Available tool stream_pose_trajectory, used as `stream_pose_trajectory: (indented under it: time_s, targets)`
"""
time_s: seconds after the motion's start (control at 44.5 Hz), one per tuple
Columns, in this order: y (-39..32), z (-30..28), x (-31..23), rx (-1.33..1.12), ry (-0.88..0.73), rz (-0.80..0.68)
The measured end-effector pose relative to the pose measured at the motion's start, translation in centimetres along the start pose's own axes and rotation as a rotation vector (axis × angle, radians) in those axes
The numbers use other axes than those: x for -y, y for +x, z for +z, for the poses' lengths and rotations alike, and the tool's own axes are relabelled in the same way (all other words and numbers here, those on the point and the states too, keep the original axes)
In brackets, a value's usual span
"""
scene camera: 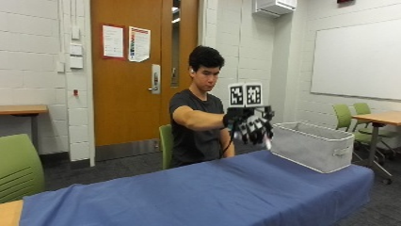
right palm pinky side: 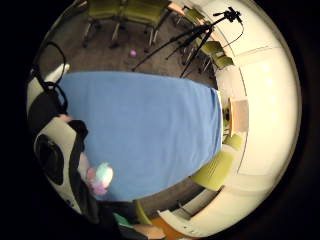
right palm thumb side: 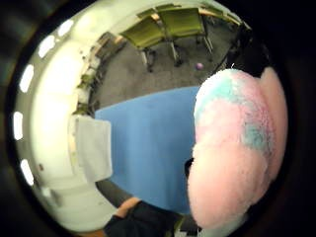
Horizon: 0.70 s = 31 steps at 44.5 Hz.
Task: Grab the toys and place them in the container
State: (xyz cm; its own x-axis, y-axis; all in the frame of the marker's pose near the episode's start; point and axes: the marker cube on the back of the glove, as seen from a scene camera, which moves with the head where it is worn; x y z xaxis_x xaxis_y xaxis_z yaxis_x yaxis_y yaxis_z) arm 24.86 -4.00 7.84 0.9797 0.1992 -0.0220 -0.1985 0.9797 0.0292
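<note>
Above the blue table [scene camera: 206,193], hand [scene camera: 251,126] grips plush toy [right palm thumb side: 234,148].

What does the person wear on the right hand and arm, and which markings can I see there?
The right hand wears a black glove with pale patches over the fingers. The palm views show black straps and a white plastic piece at their edges. The person wears a dark short-sleeved T-shirt, so the forearm is uncovered.
</note>
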Motion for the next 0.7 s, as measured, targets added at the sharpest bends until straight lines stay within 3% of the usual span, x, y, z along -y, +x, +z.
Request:
stream_pose_trajectory:
  time_s: [0.18, 0.315, 0.405, 0.472, 0.562, 0.629, 0.697]
  targets:
    - [-10.1, -11.7, -1.0, 0.037, 0.172, -0.157]
    - [-20.1, -16.4, -3.1, 0.024, 0.245, -0.296]
    - [-28.1, -18.5, -6.0, 0.179, 0.235, -0.534]
    - [-34.4, -19.1, -8.3, 0.275, 0.205, -0.679]
    - [-40.6, -18.0, -8.7, 0.208, 0.19, -0.617]
    - [-42.0, -16.0, -7.3, 0.116, 0.195, -0.611]
    - [-40.2, -13.7, -5.0, 0.086, 0.192, -0.766]
